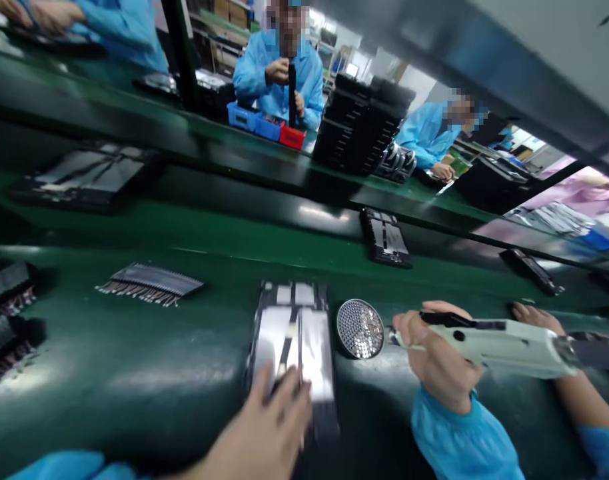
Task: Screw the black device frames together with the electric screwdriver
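Fingers [408,331] near round screw tray [359,329]

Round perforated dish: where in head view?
Head view, lower middle: the dish on the green belt, between the black-framed panel under the left hand and the white electric screwdriver in the right hand.

A factory line, with green conveyor belts [134,360] and blue-smocked workers [279,80].

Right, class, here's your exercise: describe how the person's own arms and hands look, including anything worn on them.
The left hand and right hand are bare, with no gloves. Each arm wears a light-blue sleeve of smock-like fabric: the left sleeve shows only at the picture's bottom edge, while the right sleeve looks loose and gathers at the wrist.
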The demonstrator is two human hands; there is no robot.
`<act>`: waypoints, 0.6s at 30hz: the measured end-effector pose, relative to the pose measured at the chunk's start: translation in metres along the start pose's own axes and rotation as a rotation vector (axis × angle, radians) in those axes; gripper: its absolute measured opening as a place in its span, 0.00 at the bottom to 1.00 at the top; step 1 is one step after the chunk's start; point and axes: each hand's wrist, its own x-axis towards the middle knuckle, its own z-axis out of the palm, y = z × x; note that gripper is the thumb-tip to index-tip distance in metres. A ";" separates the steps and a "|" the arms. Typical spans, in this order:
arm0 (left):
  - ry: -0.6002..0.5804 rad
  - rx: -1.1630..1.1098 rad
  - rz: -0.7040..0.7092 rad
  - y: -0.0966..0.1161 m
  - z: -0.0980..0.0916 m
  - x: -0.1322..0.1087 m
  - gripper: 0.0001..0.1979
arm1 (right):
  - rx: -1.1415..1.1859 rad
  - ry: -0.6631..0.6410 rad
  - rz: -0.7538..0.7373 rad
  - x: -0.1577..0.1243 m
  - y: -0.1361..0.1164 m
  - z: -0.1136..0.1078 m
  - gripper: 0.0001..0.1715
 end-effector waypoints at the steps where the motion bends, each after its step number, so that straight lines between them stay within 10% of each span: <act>1: -0.104 0.012 -0.115 -0.032 -0.010 0.024 0.29 | -0.003 0.040 -0.007 0.007 0.002 -0.011 0.15; 4: -0.259 0.048 -0.481 -0.131 -0.041 0.101 0.28 | -0.013 0.152 -0.017 0.025 0.018 -0.039 0.15; 8: -0.268 0.129 -0.547 -0.214 -0.058 0.182 0.21 | -0.056 0.240 0.006 0.040 0.045 -0.057 0.14; 11: -0.258 0.157 -0.471 -0.220 -0.044 0.241 0.23 | -0.118 0.198 0.093 0.048 0.059 -0.061 0.17; 18: -0.276 -0.005 -0.096 -0.159 0.019 0.380 0.38 | -0.126 0.103 0.062 0.077 0.072 -0.075 0.21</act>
